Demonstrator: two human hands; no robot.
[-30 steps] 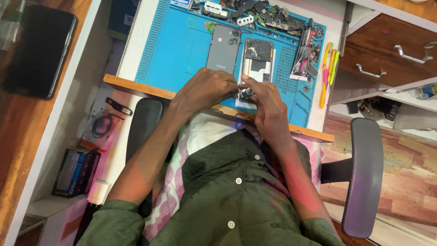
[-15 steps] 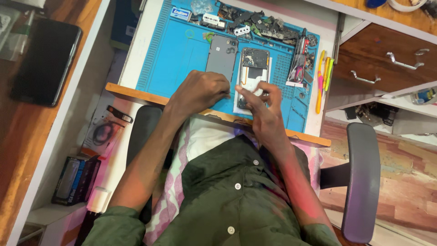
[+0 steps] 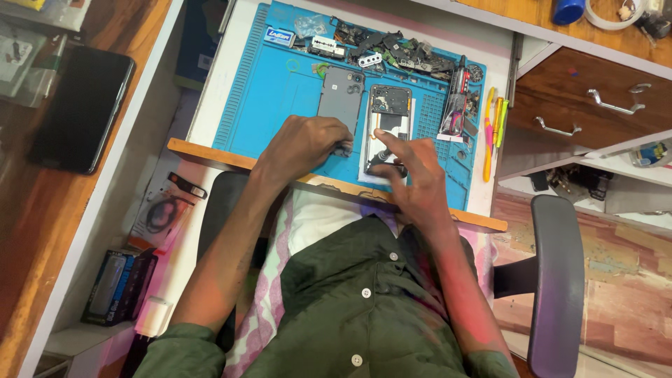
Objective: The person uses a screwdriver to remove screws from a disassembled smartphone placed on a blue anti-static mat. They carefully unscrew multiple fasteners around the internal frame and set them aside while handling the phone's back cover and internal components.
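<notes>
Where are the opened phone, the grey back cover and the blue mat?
Opened phone (image 3: 389, 105): head view, on its upper end with the camera module.
Grey back cover (image 3: 341, 94): head view, middle of the panel.
Blue mat (image 3: 276, 112): head view, bare patch left of the cover.

The right hand (image 3: 409, 175) covers the lower end of the opened phone (image 3: 387, 126), so what its fingers (image 3: 383, 140) touch is hidden. Under the left hand's (image 3: 308, 143) fingers, something small and dark cannot be made out. Beyond both, the heap of small parts (image 3: 392, 52) is too small to tell apart.
</notes>
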